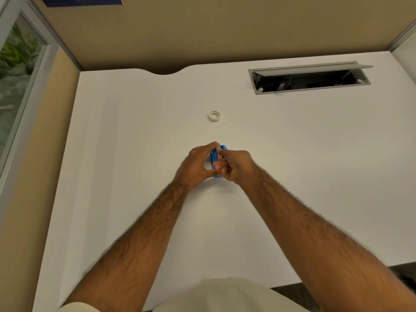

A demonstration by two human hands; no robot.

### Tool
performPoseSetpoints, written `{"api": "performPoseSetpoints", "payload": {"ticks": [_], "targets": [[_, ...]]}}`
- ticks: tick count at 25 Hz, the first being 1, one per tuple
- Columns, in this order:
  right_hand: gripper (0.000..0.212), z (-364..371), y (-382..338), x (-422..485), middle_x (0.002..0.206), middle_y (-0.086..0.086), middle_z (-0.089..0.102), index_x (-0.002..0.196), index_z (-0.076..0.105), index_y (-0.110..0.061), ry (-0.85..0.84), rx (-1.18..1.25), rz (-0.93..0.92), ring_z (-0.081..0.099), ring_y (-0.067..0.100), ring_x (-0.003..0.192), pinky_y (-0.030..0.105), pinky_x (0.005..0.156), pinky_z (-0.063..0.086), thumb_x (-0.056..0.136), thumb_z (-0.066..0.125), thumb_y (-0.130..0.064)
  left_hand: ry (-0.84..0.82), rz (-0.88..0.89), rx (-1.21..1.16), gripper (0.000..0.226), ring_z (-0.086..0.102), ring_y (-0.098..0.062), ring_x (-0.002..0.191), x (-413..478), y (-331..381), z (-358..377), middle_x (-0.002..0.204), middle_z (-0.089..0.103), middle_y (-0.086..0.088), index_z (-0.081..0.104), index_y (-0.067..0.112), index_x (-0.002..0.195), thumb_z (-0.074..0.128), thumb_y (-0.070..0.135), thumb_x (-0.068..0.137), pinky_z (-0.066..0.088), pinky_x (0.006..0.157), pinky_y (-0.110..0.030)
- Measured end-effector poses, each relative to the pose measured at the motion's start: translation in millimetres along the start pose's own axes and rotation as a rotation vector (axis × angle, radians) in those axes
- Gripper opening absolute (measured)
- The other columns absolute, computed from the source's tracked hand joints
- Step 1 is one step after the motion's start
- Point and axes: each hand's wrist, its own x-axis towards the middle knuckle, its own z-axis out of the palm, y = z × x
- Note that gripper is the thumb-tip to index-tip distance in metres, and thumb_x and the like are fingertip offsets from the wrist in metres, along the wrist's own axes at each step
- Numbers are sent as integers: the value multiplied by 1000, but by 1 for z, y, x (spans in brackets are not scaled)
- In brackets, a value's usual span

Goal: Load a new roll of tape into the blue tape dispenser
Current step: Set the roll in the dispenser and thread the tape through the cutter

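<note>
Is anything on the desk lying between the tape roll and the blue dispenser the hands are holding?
Nothing visible: bare desk separates the tape roll from the blue dispenser, held by left hand and right hand.

A smooth, matt white desk top (135,154). A blue tape dispenser (215,156) that looks like plastic with a slight sheen. A small tape roll (214,116), pale and faintly glossy. A cable hatch (309,77) framed in brushed grey metal. A tan partition wall (202,30) with a cloth-like, matt surface.
</note>
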Motion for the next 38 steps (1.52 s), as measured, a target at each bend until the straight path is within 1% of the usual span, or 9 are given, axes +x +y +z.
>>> {"api": "performPoseSetpoints", "payload": {"ticks": [4, 9, 11, 13, 16, 20, 25, 30, 38], "targets": [[21, 4, 3, 0, 82, 17, 71, 105, 68, 4, 27, 29, -2, 62, 17, 49, 20, 35, 45, 92, 65, -13, 3, 8, 9, 83, 40, -7, 135, 2, 0, 1, 148, 47, 18, 40, 41, 145, 82, 43, 74, 36, 109, -29], [16, 5, 3, 0, 72, 15, 69, 104, 67, 4, 21, 70, 19, 60, 16, 47, 24, 46, 49, 94, 58, -5, 5, 5, 16, 84, 41, -9, 134, -1, 3, -3, 147, 48, 16, 39, 42, 145, 82, 45, 72, 39, 110, -36], [16, 4, 3, 0, 70, 14, 68, 104, 66, 4, 21, 76, 18, 59, 16, 47, 23, 44, 47, 92, 58, -4, -4, 6, 14, 90, 41, -8, 135, -1, 4, -3, 150, 46, 16, 35, 42, 147, 81, 51, 71, 40, 111, -37], [18, 3, 4, -1, 70, 13, 67, 104, 65, 3, 24, 71, 17, 57, 15, 45, 21, 39, 44, 89, 58, -3, -17, -15, 35, 104, 34, -10, 143, 0, 1, -4, 158, 35, 12, 23, 40, 153, 79, 62, 68, 30, 118, -39], [20, 1, 6, -2, 69, 10, 67, 105, 66, 1, 34, 60, 26, 54, 11, 40, 19, 38, 42, 88, 59, -4, -83, -73, 262, 127, 1, -16, 155, 1, -11, -5, 168, -1, 5, -5, 34, 158, 63, 84, 63, 0, 124, -49], [23, -1, 9, -1, 65, 8, 65, 111, 66, 1, 47, 50, 46, 52, 8, 35, 15, 34, 40, 90, 59, -6, -128, -35, 384, 128, -13, -20, 154, 3, -17, -2, 167, -17, 5, -15, 36, 155, 47, 95, 60, -9, 121, -55], [22, -2, 11, -3, 61, 9, 64, 110, 66, 3, 38, 54, 52, 48, 6, 27, 13, 31, 36, 92, 55, -3, -151, 65, 296, 112, -8, -18, 155, 12, -10, 1, 168, -8, 6, 1, 42, 157, 62, 80, 71, -6, 123, -54], [17, -3, 10, -5, 59, 8, 63, 105, 66, 1, 33, 70, 56, 48, 6, 27, 13, 31, 36, 92, 55, -3, -119, 100, 219, 101, 1, -16, 155, 18, -12, 2, 167, 10, 9, 24, 39, 152, 70, 73, 69, -4, 123, -52], [11, -7, 22, -9, 49, 3, 66, 94, 67, -1, -15, 143, 62, 53, 8, 35, 17, 37, 42, 90, 57, -6, -112, 83, 254, 105, 3, -14, 154, 19, -17, 8, 163, 28, 6, 15, 40, 152, 59, 80, 65, -10, 123, -47]]}}
